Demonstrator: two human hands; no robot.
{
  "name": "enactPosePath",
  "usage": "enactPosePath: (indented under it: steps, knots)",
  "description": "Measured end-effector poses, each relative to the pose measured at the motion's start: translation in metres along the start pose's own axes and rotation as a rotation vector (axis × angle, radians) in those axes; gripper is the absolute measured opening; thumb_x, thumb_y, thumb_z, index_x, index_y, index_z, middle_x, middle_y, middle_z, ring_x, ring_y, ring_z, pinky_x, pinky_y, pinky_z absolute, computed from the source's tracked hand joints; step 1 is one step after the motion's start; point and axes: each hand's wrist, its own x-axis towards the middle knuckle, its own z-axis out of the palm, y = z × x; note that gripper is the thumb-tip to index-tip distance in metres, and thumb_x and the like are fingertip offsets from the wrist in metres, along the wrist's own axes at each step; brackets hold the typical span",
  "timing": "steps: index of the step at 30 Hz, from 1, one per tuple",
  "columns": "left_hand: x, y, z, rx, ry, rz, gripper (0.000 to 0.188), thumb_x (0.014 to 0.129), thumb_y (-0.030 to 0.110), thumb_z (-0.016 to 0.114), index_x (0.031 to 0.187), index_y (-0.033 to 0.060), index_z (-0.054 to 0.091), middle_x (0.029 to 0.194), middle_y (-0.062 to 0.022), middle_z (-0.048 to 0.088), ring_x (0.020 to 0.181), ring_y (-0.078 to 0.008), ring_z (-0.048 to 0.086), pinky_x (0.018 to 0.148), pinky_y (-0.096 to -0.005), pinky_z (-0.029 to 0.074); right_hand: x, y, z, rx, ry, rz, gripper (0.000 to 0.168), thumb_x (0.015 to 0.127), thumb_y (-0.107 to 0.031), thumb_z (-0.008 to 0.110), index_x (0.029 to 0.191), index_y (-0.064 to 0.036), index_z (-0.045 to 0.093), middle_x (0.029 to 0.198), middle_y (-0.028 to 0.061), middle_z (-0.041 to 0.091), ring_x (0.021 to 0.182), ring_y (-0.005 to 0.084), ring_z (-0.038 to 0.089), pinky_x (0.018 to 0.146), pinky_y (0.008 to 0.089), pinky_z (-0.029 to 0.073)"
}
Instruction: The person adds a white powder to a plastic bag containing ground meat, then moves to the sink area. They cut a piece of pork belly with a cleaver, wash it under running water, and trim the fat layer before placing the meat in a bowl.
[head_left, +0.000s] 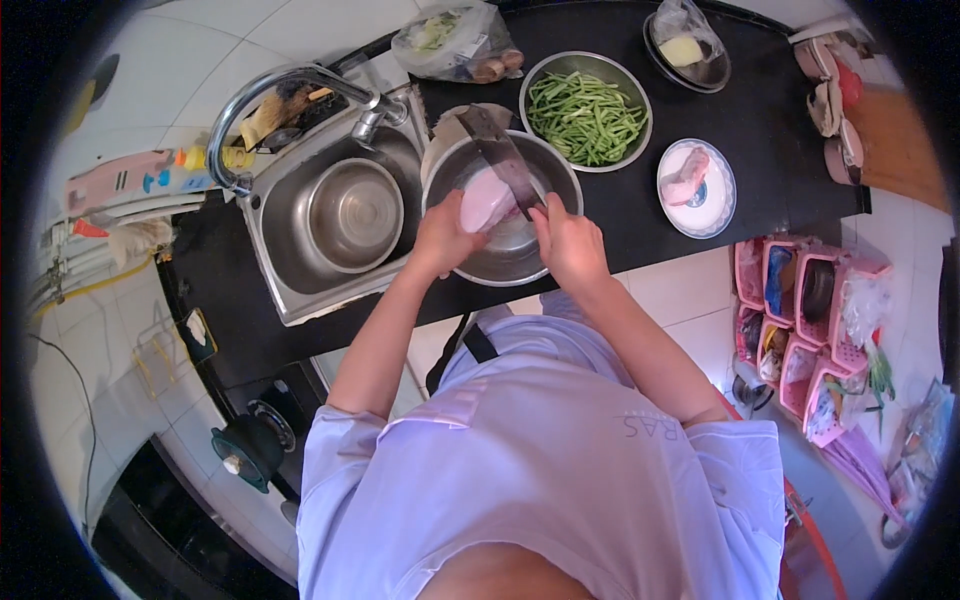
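Observation:
Over a stainless steel basin (517, 274) on the black counter, my left hand (441, 238) grips a pale pink piece of raw meat (484, 201). My right hand (574, 247) is closed around the handle end of a cleaver (499, 146), whose broad dark blade points away from me across the basin. The blade lies against or just above the right side of the meat; I cannot tell whether it is cutting into it. Part of a round board (442, 139) shows behind the basin, beneath the blade's far end.
Left is a sink (285, 255) holding a metal bowl (356, 215), under a curved faucet (225, 127). Behind stand a bowl of cut green beans (585, 120) and a plastic bag of vegetables (450, 45). A plate (701, 214) with meat sits right. Pink baskets (814, 300) stand below.

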Motion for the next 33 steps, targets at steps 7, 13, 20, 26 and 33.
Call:
enactPosePath:
  steps: [7, 13, 20, 26, 33]
  knots:
    - [0.004, 0.002, -0.004, -0.564, -0.261, -0.257, 0.049, 0.069, 0.008, 0.076, 0.114, -0.0007, 0.058, 0.092, -0.0109, 0.067, 0.079, -0.0168, 0.064, 0.071, -0.0303, 0.051, 0.006, -0.006, -0.013, -0.023, -0.035, -0.02, 0.023, 0.097, -0.026, 0.052, 0.099, -0.003, 0.051, 0.065, 0.0218, 0.064, 0.063, 0.0423, 0.064, 0.056, 0.0523, 0.051]
    - [0.008, 0.002, -0.001, -0.914, -0.256, -0.309, 0.043, 0.072, 0.005, 0.076, 0.112, 0.0046, 0.058, 0.086, -0.0022, 0.064, 0.066, -0.011, 0.058, 0.057, -0.0243, 0.047, -0.005, -0.001, -0.019, -0.049, -0.034, -0.01, 0.022, 0.097, -0.026, 0.052, 0.099, -0.004, 0.05, 0.065, 0.0209, 0.064, 0.063, 0.0421, 0.064, 0.056, 0.0519, 0.051]
    - [0.006, -0.002, -0.011, -0.945, -0.388, -0.361, 0.04, 0.074, 0.006, 0.073, 0.11, 0.0034, 0.057, 0.087, -0.0055, 0.063, 0.071, -0.0139, 0.061, 0.059, -0.0264, 0.049, -0.005, -0.006, -0.023, 0.01, -0.027, -0.006, 0.021, 0.094, -0.019, 0.059, 0.098, 0.0, 0.053, 0.074, 0.0199, 0.067, 0.064, 0.0402, 0.064, 0.056, 0.048, 0.051]
    - [0.005, -0.001, -0.017, -0.93, -0.427, -0.311, 0.041, 0.073, 0.004, 0.073, 0.11, 0.0024, 0.055, 0.087, -0.0068, 0.063, 0.067, -0.014, 0.061, 0.056, -0.0262, 0.048, 0.001, -0.005, -0.014, 0.043, 0.002, -0.052, 0.022, 0.094, -0.019, 0.06, 0.099, 0.001, 0.053, 0.078, 0.0198, 0.068, 0.066, 0.0403, 0.064, 0.057, 0.0475, 0.052]
    - [0.005, 0.0, -0.007, -0.632, -0.266, -0.185, 0.047, 0.069, 0.001, 0.075, 0.111, 0.0019, 0.055, 0.089, -0.0067, 0.063, 0.07, -0.0149, 0.061, 0.061, -0.0292, 0.05, 0.0, 0.006, -0.014, 0.04, -0.026, -0.052, 0.023, 0.093, -0.02, 0.06, 0.099, 0.001, 0.053, 0.08, 0.0195, 0.069, 0.068, 0.0407, 0.065, 0.059, 0.048, 0.053]
